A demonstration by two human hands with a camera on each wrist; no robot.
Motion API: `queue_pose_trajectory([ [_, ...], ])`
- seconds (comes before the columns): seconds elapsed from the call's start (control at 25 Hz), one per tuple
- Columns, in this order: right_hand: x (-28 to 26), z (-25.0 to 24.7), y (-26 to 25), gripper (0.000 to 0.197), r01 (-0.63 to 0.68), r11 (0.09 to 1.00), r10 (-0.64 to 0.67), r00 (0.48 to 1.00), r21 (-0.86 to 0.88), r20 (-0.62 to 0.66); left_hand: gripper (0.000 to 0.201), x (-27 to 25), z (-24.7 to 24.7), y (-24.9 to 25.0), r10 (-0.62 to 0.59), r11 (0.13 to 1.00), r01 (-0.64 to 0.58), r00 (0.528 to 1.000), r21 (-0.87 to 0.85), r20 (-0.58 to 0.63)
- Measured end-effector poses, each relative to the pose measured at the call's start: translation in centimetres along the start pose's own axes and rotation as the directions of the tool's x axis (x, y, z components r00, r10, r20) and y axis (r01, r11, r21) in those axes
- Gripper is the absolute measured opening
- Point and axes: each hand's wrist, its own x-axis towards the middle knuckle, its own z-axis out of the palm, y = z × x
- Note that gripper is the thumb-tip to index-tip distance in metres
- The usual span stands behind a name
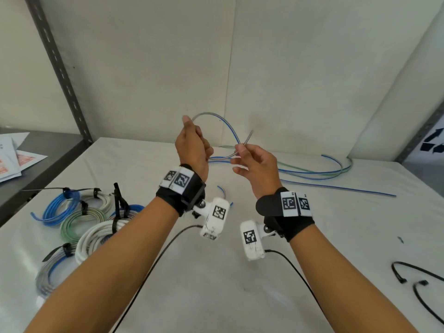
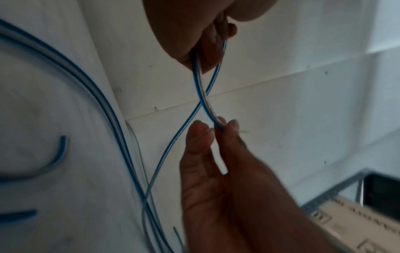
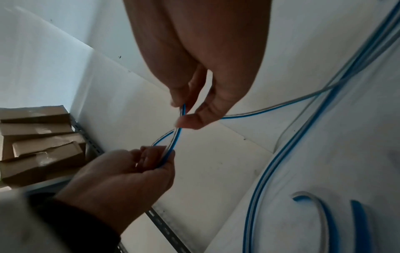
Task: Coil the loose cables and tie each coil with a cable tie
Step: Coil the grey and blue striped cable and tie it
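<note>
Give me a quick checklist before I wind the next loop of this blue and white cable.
1. Left hand grips the blue and white cable: ok.
2. Right hand pinches the cable near its end: ok.
3. First loop formed between the hands: ok, strands cross in the left wrist view.
4. Trailing length free of knots: cannot tell; it lies beside other loose cables.
5. Spare cable ties on the table: ok.
6. Finished coils apart from the working cable: ok.

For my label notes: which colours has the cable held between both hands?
The cable is blue with a white stripe, clearest in the left wrist view.
</note>
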Motion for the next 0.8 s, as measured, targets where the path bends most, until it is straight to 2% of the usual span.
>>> queue_pose_trajectory([
  [0.08,1.4,0.4,0.5,0.017,0.066,0.997,-0.071,0.992,-0.051,-0.103,0.042,0.2,-0.3,-1.0,0.029,0.995,-0.040,0.993,0.089,0.116],
  [0.16,2.6,0.3,0.8,0.015,0.126,0.991,-0.130,0.981,-0.040,-0.143,0.029,0.9,-1.1,-1.5,0.102,0.965,-0.144,0.976,0.218,0.194],
  [0.28,3.7,-0.6,1.5,0.011,0.263,0.936,-0.282,0.958,-0.233,-0.050,0.023,2.6,-2.9,-1.2,0.159,0.897,-0.264,0.941,0.356,0.297],
  [0.36,4.1,-1.2,1.8,0.016,0.316,0.872,-0.307,0.948,-0.375,0.084,0.023,3.3,-4.2,-0.7,0.113,0.849,-0.301,0.907,0.435,0.406],
  [0.52,4.8,-1.5,1.7,0.021,0.423,0.747,-0.298,0.902,-0.513,0.312,0.031,3.6,-5.0,0.1,-0.088,0.796,-0.258,0.846,0.548,0.525],
  [0.68,4.2,-0.7,1.7,0.020,0.534,0.648,-0.391,0.845,-0.542,0.364,0.027,3.2,-5.2,0.9,-0.265,0.677,-0.298,0.754,0.673,0.601],
  [0.76,3.7,-0.5,1.2,0.020,0.525,0.657,-0.396,0.851,-0.540,0.345,0.024,3.2,-5.5,1.2,-0.293,0.609,-0.339,0.744,0.717,0.601],
  [0.8,3.3,-0.3,0.9,0.029,0.517,0.674,-0.391,0.856,-0.528,0.339,0.023,3.3,-5.6,1.5,-0.298,0.585,-0.351,0.746,0.731,0.596],
])
